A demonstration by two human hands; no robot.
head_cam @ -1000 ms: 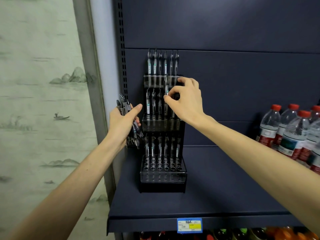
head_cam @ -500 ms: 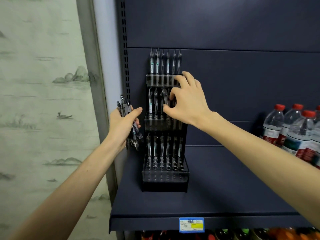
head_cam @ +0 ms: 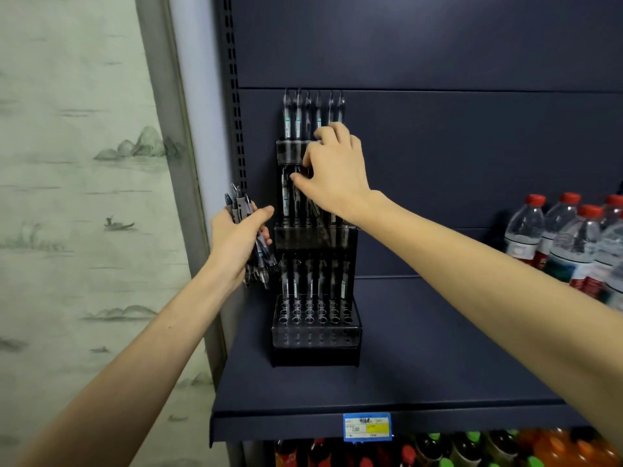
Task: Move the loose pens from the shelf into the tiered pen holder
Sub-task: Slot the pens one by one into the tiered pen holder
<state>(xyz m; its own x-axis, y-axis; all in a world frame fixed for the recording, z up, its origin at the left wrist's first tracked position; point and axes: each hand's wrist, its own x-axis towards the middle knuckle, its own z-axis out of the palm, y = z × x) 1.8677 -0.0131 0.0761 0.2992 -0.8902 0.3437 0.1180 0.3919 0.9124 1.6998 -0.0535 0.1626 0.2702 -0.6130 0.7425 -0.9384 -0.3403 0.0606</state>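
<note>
Left hand (head_cam: pixel 237 239) grips a bundle of loose pens (head_cam: pixel 251 237) just left of the tiered pen holder (head_cam: pixel 315 244). Right hand (head_cam: pixel 332 173) is at the middle tier, fingers curled — whether they pinch a pen, cannot tell. Advice: seat each pen upright in a free hole — release only once it stands.

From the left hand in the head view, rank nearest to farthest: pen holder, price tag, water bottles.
Measured from the left hand, which holds a bundle of pens:
1. Pen holder, just to its right on the shelf.
2. Price tag, below and right, on the shelf's front edge.
3. Water bottles, at the far right.
</note>
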